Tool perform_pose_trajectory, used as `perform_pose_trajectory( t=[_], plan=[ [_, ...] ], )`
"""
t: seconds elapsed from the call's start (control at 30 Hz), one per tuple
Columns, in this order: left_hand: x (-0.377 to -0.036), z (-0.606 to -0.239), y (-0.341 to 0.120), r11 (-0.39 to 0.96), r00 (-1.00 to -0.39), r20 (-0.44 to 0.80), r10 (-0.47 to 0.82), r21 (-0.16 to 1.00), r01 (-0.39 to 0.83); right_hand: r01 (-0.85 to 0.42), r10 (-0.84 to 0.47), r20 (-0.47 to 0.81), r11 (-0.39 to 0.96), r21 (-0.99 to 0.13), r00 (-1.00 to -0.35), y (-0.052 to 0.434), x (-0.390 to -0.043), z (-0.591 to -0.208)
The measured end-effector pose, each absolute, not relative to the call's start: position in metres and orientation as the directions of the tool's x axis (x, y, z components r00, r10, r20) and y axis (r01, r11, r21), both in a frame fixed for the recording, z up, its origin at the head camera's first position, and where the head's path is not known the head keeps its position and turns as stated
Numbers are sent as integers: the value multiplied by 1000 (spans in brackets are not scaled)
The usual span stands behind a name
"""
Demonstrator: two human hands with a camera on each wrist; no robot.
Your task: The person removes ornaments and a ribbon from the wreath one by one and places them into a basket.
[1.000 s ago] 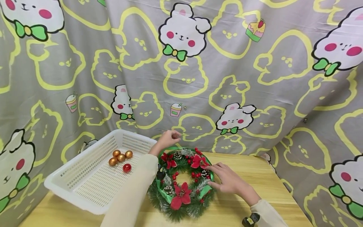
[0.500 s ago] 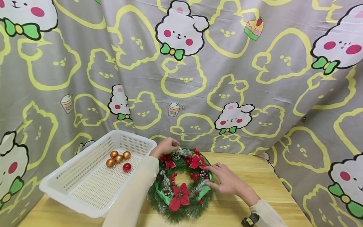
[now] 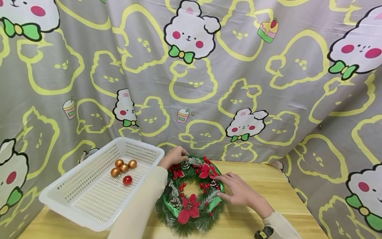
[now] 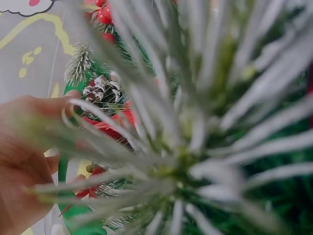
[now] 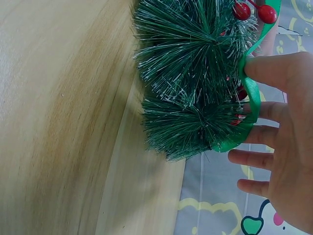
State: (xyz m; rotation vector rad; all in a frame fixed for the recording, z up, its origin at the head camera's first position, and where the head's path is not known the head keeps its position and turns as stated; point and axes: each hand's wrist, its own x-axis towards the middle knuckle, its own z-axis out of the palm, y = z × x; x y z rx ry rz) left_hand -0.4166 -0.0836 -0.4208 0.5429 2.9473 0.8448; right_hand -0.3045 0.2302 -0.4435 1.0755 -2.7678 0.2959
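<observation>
Wreath (image 3: pixel 192 194) lies flat on table (image 3: pixel 268 196), front-centre, just right of basket (image 3: pixel 89 186). Decorated w/ red flowers (image 3: pixel 188 207), pinecones, red berries, green ribbon (image 5: pixel 252 93).

L hand (image 3: pixel 174 155) is placed at wreath's far-left rim, fingers curled over the edge; in L wrist view thumb (image 4: pixel 54 105) is seen next to a pinecone (image 4: pixel 103 90), rest blurred by needles. Whether the rim is actually gripped: can't tell.

R hand (image 3: pixel 238 189) is laid on wreath's right side, fingers nearly straight and spread, tips touching greenery near a pinecone. In R wrist view fingers (image 5: pixel 274 71) are seen extended, one pressed against the ribbon loop; nothing is gripped.

Basket is white, perforated, tilted w/ near edge on table, overhanging to the left. Inside: 3 gold balls (image 3: pixel 123 165) clustered together, 1 red ball (image 3: pixel 127 180) just beside them.

Backdrop: grey cartoon-print cloth (image 3: pixel 238 66) draped behind and to the right of table.
</observation>
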Motion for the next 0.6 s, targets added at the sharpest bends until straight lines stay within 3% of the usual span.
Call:
perform_pose_trajectory(
  t=[0.6],
  plan=[
    [-414, -411, -77, 699, -945, 164, 283, 640, 320, -673, -645, 202, 727, -135, -737, 230, -304, -443]
  ],
)
